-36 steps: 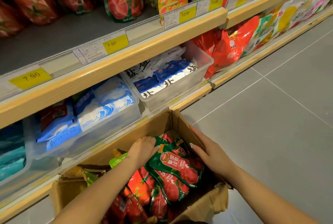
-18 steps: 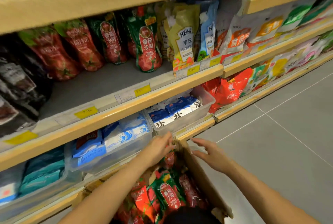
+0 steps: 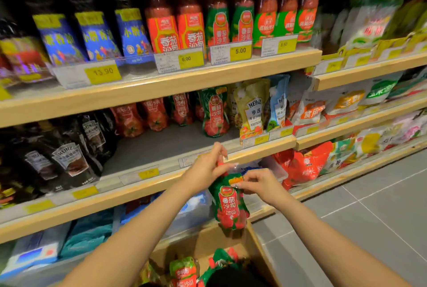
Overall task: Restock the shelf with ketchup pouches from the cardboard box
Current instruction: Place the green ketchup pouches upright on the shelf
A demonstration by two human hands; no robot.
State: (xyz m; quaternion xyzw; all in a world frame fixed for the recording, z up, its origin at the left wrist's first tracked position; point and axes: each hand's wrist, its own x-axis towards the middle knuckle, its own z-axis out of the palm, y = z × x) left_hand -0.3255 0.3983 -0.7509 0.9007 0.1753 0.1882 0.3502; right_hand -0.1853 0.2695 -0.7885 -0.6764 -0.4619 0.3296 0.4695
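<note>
A green and red ketchup pouch (image 3: 228,203) hangs in the air in front of the shelf edge, held at its top by both hands. My left hand (image 3: 205,166) pinches the red spout at the pouch's top left. My right hand (image 3: 258,182) pinches the top right corner. Below, the open cardboard box (image 3: 256,240) on the floor holds more ketchup pouches (image 3: 184,270). On the middle shelf (image 3: 161,148), a row of matching ketchup pouches (image 3: 215,113) stands at the back, with bare grey shelf in front of it.
Black Heinz pouches (image 3: 69,159) fill the shelf's left side and yellow Heinz pouches (image 3: 253,111) stand to the right. Sauce bottles (image 3: 191,16) line the upper shelf. Plastic bins (image 3: 191,212) sit on the lowest shelf behind the box. Grey tiled floor (image 3: 369,217) lies to the right.
Both hands have come up out of the box with one ketchup pouch between them. The view has tilted up from the box to the shelves.
</note>
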